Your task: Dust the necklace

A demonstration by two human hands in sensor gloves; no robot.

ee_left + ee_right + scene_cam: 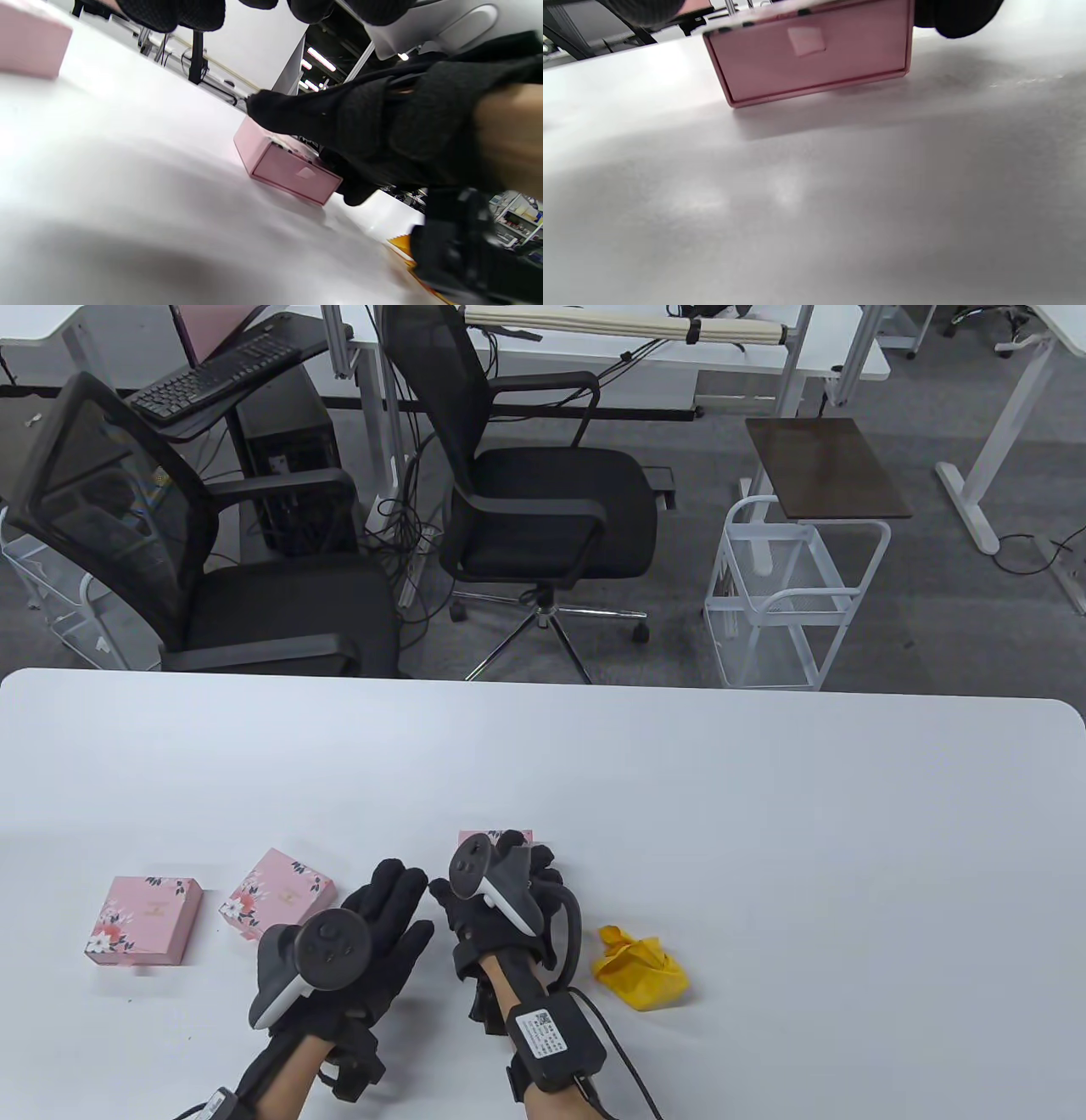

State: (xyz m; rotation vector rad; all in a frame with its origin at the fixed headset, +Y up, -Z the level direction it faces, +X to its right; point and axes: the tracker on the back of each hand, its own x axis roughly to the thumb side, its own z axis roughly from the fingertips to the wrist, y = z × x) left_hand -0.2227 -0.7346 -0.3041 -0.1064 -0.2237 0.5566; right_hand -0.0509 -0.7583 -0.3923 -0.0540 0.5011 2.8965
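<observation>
No necklace is showing anywhere right now, so I'm guessing it's sitting inside the pink box (495, 838) your right hand (501, 899) is reaching over. That box is lying flat on the counter (764, 831), mostly hidden under your hand in the table view. In the right wrist view it's looking like a drawer-style box, with a little pull tab (807, 41) on the face pointing toward you.

You're draping your fingers (961, 19) over the top and down one side of it, but I can't tell if you're actually gripping or just resting there. Your left hand (373, 942) is hovering flat and spread beside the right one, holding nothing.

The box is probably light cardboard, so it's going to skid on that smooth counter if you tug the drawer one-handed. I'd be pinning the sleeve with one hand and pinching the tab with the other. The chain itself will likely be thin, floppy and tangle-prone, so lift it near the clasp.

The yellow cloth (642, 970) is sitting crumpled just right of your right hand. Two more boxes (144, 920) are lying off to the left.
</observation>
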